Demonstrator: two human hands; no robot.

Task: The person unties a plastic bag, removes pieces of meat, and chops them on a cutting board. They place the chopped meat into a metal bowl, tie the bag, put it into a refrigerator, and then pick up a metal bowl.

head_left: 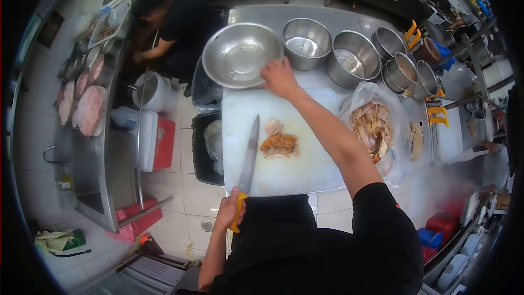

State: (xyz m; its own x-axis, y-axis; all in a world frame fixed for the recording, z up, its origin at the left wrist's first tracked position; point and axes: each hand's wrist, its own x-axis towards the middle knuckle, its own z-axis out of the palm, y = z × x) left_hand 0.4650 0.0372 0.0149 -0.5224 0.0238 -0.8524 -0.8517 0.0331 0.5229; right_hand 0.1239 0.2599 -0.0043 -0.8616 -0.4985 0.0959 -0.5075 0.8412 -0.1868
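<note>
My left hand (228,209) is closed around the yellow handle of a long kitchen knife (250,155). The blade points away from me over the left side of the white cutting board (305,169). At the far edge of the board, my right hand (279,78) has its fingers on the rim of a wide metal bowl (243,54), seeming to grip it. Its thumb is hard to make out. Right of the blade lie brown cut pieces of what looks like cooked meat (279,143), with a paler piece (273,126) just beyond them.
Several metal pots (353,59) line the back of the steel table. A plastic bag of sliced food (374,128) stands right of the board. Left are a black bin (201,158) and a red-and-white cooler (158,142). A person in dark clothes (188,38) bends at the far left.
</note>
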